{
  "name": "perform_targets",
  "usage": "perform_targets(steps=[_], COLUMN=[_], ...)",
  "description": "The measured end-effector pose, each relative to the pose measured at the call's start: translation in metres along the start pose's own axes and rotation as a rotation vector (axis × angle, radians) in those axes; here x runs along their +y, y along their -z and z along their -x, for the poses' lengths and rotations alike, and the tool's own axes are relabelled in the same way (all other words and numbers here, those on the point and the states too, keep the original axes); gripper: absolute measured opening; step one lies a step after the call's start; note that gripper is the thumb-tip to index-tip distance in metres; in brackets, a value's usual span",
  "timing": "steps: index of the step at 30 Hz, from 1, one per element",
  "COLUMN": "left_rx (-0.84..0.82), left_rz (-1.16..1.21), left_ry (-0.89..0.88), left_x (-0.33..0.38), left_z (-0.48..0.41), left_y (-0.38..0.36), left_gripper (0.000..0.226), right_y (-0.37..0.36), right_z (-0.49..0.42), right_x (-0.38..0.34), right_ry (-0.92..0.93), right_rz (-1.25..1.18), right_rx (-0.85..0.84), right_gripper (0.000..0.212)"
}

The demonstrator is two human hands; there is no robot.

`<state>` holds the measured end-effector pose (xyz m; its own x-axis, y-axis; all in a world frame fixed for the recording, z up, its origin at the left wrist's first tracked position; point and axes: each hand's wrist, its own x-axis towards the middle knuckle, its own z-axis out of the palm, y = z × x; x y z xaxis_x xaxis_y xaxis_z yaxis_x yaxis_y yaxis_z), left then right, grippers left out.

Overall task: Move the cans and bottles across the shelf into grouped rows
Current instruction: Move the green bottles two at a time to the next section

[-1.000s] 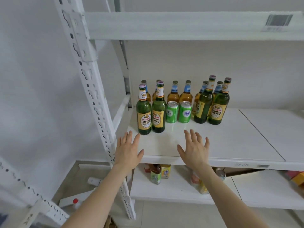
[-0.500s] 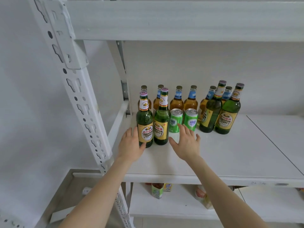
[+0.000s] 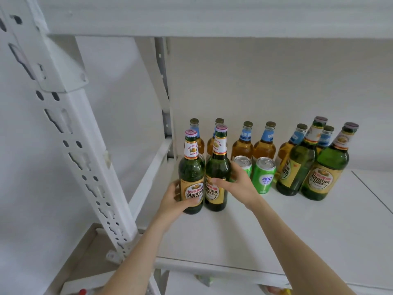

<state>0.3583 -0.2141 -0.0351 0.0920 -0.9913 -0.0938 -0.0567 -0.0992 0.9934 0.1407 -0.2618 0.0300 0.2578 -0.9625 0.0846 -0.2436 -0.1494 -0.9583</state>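
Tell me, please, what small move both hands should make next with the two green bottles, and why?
Probably close both grips and lift: the left hand already wraps the left green bottle, the right hand cups the neighbouring green bottle, and both stand upright on the shelf.

Shelf (image 3: 276, 241): I see a white board, seam at far right.
Front left: two green beer bottles (image 3: 192, 182), upright, side by side, touching.
Middle: two green cans (image 3: 263, 175), upright, just beside each other.
Right: two more green bottles (image 3: 325, 175), upright, close together.
Back row: six amber bottles (image 3: 264, 143), blue neck labels, along the wall.
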Motion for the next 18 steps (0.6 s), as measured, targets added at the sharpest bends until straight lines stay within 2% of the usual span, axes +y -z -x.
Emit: perform_targets(steps=[3, 10, 14, 18], left_rx=[-0.063, -0.063, -0.094, -0.09], left_rz=[0.014, 0.005, -0.015, -0.006], left_ry=[-0.013, 0.013, 0.038, 0.083], left_x=[0.003, 0.01, 0.014, 0.015], left_z=[-0.006, -0.006, 0.006, 0.025], left_y=[-0.002, -0.002, 0.0, 0.001], left_gripper=[0.073, 0.082, 0.077, 0.064], right_y=[-0.001, 0.005, 0.004, 0.002], right_z=[-0.003, -0.001, 0.011, 0.025], right_x=[0.002, 0.006, 0.005, 0.0], right_ry=[0.011, -0.006, 0.004, -0.046], right_rz=[-0.086, -0.214, -0.235, -0.281], right_rx=[-0.004, -0.009, -0.001, 0.05], right_gripper=[0.068, 0.068, 0.069, 0.061])
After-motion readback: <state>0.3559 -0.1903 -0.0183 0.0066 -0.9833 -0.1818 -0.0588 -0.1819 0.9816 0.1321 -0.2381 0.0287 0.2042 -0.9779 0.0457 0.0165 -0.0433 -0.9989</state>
